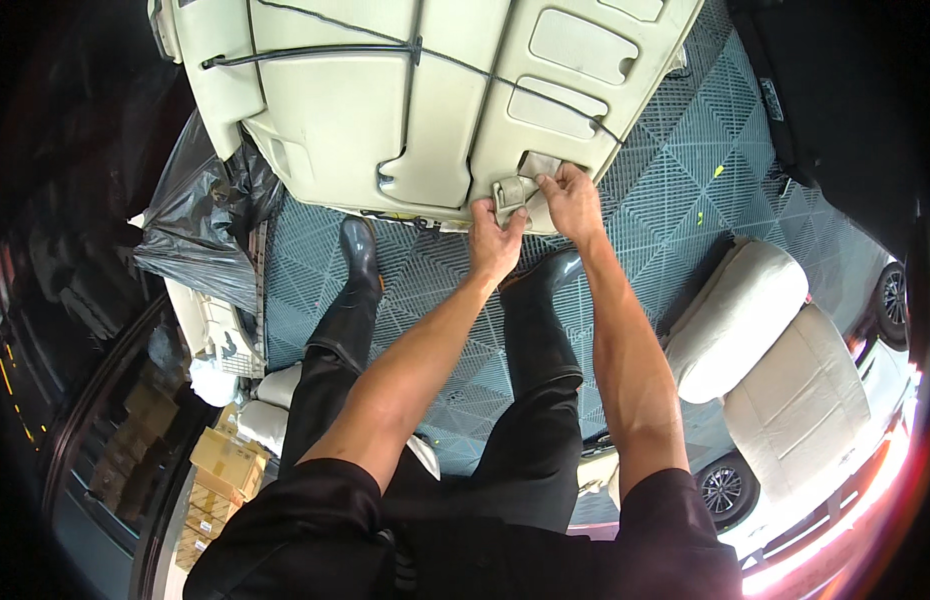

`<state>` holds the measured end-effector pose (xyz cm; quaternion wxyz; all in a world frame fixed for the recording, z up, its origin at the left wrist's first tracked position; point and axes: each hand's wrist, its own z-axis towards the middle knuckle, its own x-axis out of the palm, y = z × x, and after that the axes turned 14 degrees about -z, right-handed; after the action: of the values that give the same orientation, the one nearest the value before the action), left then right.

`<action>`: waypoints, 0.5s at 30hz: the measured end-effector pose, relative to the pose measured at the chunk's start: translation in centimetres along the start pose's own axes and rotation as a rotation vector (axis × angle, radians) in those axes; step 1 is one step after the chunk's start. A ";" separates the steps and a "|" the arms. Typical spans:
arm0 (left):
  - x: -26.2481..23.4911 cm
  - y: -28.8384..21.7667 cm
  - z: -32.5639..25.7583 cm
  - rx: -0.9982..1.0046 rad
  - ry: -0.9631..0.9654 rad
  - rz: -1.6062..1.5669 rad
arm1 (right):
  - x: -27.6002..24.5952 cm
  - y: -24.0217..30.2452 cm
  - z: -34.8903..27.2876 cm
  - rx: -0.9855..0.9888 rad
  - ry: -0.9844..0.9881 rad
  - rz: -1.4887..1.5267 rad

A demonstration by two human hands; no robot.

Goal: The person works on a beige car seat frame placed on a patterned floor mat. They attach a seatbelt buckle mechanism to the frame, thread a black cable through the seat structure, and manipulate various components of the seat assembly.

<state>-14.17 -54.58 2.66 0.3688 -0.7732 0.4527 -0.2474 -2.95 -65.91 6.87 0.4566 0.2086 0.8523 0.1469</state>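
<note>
Holding sm. beige fitting by opening near lower edge of big cream panel | pinching it w/ L hand | w/ R hand, fingers bent narrow at its R side, can't tell if gripping | below: gray-blue grid floor, dk boots | R: pale cushions | L: blk plastic bag

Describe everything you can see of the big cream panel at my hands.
The big cream panel fills the top of the view and runs past its upper edge. It looks like smooth, hard plastic, split by dark seams, with rounded patches on its right side. A thin dark cord crosses it diagonally. At a squarish opening near its lower right, the left hand grips a small beige piece, and the right hand's fingers are close by. What supports it is hidden.
</note>
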 end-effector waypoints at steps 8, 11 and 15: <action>0.4 -1.4 0.2 -0.074 0.025 0.042 | -0.4 2.0 1.3 0.416 0.405 1.167; 0.1 -0.6 0.9 0.014 0.037 0.056 | -0.2 2.6 0.2 0.350 0.336 1.042; -0.5 0.1 1.5 0.022 0.016 0.109 | 0.0 1.8 -1.0 0.232 0.361 0.883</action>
<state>-13.34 -53.63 1.66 0.3867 -0.7411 0.4944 -0.2381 -3.40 -64.39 8.25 0.1696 0.5708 0.7586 0.2645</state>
